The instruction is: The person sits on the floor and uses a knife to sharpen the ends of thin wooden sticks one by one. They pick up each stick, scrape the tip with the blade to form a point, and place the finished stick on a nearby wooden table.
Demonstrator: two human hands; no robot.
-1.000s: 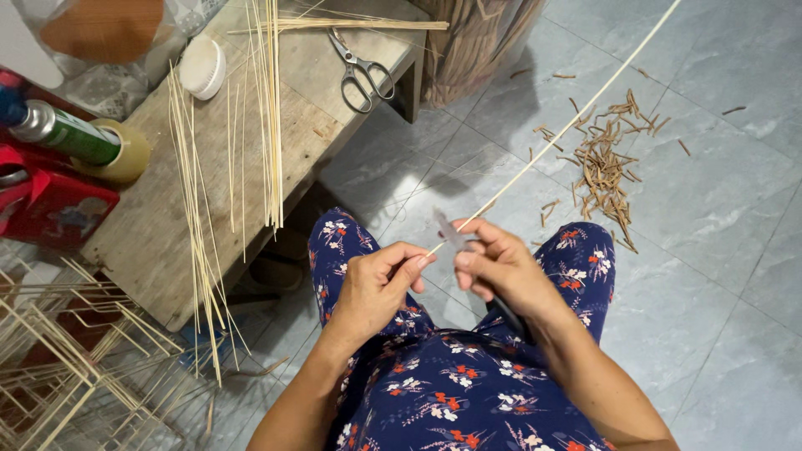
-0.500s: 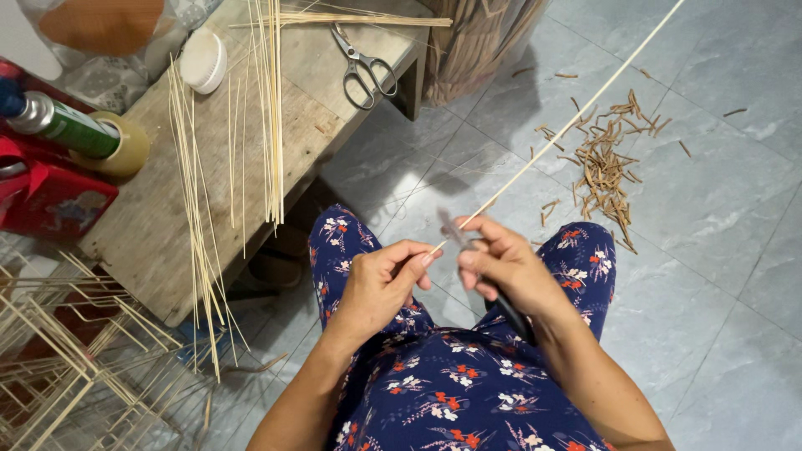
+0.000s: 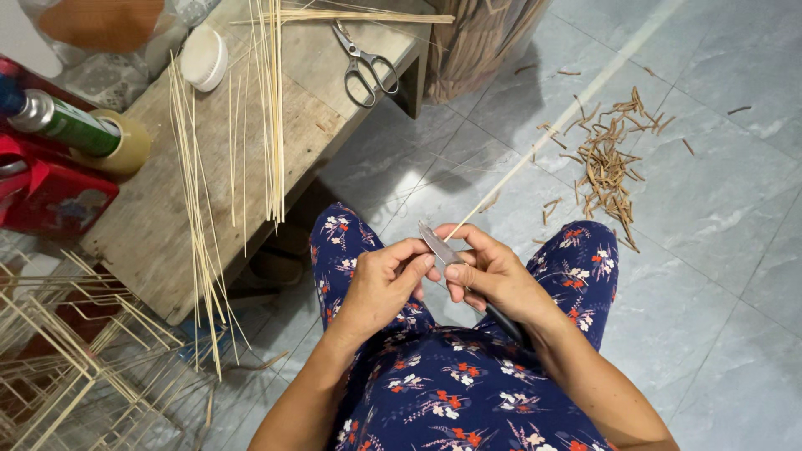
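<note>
My right hand (image 3: 493,271) grips a small knife (image 3: 438,245) whose blade points up and left, its dark handle running back under the wrist. My left hand (image 3: 380,280) pinches the near end of a long thin bamboo strip (image 3: 551,142), which stretches away to the upper right over the tiled floor. The blade lies against the strip right between the two hands, above my lap in blue flowered cloth.
A wooden bench (image 3: 150,225) on the left carries thin bamboo sticks (image 3: 271,108), scissors (image 3: 366,67), a white round lid (image 3: 205,58), a tape roll (image 3: 125,150) and a green spray can (image 3: 63,121). Brown shavings (image 3: 610,159) litter the floor. A stick frame (image 3: 75,367) stands lower left.
The strip has been drawn back through the hands, which have shifted slightly; the knife blade now shows more plainly between them.
</note>
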